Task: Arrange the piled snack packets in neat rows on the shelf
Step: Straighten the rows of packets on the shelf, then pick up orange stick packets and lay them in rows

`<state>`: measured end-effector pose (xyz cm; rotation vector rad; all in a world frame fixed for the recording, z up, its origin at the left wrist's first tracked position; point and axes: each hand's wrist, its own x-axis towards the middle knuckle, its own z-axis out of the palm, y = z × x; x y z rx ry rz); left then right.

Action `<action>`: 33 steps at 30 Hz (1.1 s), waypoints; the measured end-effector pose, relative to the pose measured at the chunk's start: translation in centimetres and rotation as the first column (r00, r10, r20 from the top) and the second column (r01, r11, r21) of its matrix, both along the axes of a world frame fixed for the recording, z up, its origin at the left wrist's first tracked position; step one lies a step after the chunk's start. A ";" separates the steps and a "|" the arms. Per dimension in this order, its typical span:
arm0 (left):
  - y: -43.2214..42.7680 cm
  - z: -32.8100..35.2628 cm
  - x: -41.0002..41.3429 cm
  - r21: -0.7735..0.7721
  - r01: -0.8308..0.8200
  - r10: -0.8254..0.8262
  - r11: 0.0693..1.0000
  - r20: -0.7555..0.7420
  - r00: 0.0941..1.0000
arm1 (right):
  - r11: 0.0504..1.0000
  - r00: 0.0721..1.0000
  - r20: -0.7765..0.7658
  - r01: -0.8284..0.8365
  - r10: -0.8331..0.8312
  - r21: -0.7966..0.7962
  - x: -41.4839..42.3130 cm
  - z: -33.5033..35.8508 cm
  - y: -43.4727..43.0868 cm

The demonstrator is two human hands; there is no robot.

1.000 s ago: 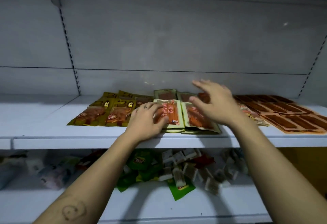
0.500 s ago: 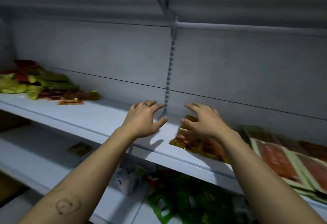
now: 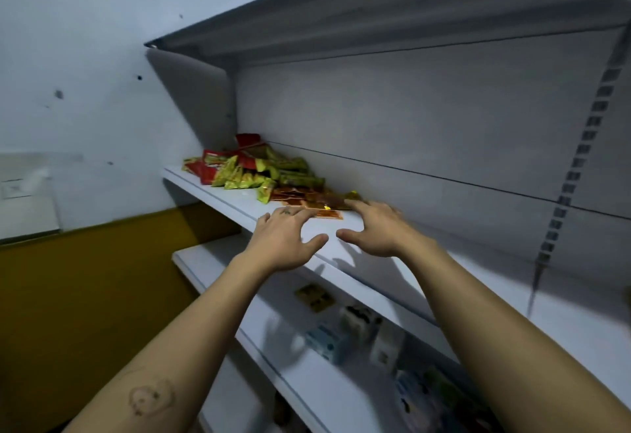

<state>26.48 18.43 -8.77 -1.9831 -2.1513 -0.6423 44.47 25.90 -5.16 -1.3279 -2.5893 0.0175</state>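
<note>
Both hands (image 3: 285, 244) nearer packet pile (image 3: 259, 173), fingers (image 3: 362, 209) spread, empty, lower-shelf items blurred

From my feed, the lower shelf (image 3: 307, 378) had a yellowish flat packet (image 3: 314, 297) lying on it, plus a few blurry pale boxes (image 3: 345, 333) just right of it, too soft to read. Left side was a white wall (image 3: 85, 91) with a mustard-yellow lower band (image 3: 85, 296). A slotted upright strip (image 3: 577, 166) ran down the grey back panel (image 3: 409, 118).
</note>
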 end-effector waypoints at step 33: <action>31.2 -1.3 -23.3 -0.316 0.011 -0.099 0.949 -0.265 0.959 | 0.884 0.900 -0.125 0.369 -0.417 -0.288 -21.4 -3.5 31.4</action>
